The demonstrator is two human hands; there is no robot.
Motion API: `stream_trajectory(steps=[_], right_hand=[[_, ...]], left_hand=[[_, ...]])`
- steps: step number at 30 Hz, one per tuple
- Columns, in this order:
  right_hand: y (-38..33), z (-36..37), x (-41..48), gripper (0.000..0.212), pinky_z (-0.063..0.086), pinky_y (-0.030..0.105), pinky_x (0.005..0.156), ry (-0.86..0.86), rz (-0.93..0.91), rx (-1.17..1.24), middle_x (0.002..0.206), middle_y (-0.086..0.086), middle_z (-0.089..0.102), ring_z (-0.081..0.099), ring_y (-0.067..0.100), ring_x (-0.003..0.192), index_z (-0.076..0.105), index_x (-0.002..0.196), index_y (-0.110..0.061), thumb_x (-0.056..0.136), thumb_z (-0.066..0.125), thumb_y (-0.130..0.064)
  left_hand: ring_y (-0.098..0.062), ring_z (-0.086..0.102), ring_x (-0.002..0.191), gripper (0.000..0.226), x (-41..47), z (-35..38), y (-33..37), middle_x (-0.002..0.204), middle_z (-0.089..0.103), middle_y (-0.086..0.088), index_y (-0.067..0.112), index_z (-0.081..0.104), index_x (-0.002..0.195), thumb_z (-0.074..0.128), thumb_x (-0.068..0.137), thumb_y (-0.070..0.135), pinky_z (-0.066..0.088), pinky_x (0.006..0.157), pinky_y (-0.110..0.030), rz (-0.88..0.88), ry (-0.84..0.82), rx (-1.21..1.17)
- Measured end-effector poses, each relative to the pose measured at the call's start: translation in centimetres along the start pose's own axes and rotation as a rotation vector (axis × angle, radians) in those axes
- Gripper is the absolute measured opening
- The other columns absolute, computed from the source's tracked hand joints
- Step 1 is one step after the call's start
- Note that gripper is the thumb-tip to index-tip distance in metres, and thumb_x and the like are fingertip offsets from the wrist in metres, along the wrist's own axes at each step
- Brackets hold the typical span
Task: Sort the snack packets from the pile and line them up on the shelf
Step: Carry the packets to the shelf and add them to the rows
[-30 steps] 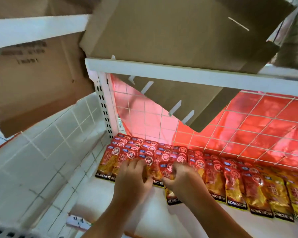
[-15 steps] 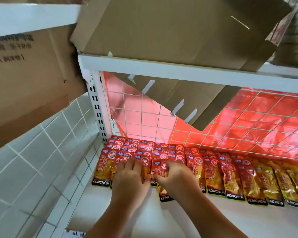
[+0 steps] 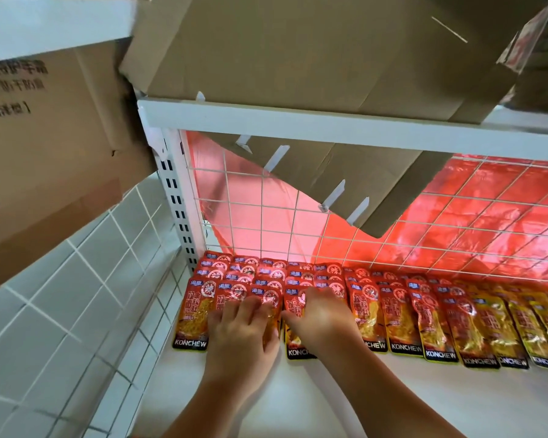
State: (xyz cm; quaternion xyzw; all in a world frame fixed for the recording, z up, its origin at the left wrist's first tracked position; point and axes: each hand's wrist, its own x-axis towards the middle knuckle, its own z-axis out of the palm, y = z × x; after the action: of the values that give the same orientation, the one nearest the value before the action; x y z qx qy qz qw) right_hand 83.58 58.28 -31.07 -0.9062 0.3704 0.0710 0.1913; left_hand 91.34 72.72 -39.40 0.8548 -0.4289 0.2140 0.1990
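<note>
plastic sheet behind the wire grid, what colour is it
Red, glossy and slightly see-through; the plastic sheet shows best in the head view, the only one.

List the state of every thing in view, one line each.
Left hand: fingers spread flat on the packets.
Right hand: lying flat on the packets.
Snack packets: flat in overlapping rows, labels up.
Shelf: packets lined along its back.
Cardboard sheet: tilted, hanging below the upper shelf.
</note>
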Motion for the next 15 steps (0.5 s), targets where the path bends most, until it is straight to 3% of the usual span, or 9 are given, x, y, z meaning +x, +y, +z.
stream_trajectory(steps=[9,15], right_hand=[[-0.44,0.17,0.39,0.067,0.045,0.036,0.099,-0.037,0.013,-0.068,0.133,0.009,0.052,0.054,0.027,0.121,0.05,0.133,-0.016,0.089,0.057,-0.067],[-0.54,-0.37,0.63,0.072,0.044,0.038,0.103,-0.076,0.03,-0.061,0.142,0.01,0.046,0.05,0.029,0.13,0.044,0.142,-0.016,0.09,0.059,-0.063]], left_hand=[[-0.027,0.059,0.098,0.035,0.17,-0.08,0.0,0.113,0.067,0.0,0.021,0.074,0.111,0.059,0.086,0.04,0.039,0.086,-0.044,-0.004,-0.012,-0.03],[-0.026,0.058,0.102,0.038,0.18,-0.38,0.07,0.114,0.067,0.0,0.021,0.074,0.113,0.056,0.086,0.042,0.039,0.089,-0.045,-0.01,-0.035,-0.05]])
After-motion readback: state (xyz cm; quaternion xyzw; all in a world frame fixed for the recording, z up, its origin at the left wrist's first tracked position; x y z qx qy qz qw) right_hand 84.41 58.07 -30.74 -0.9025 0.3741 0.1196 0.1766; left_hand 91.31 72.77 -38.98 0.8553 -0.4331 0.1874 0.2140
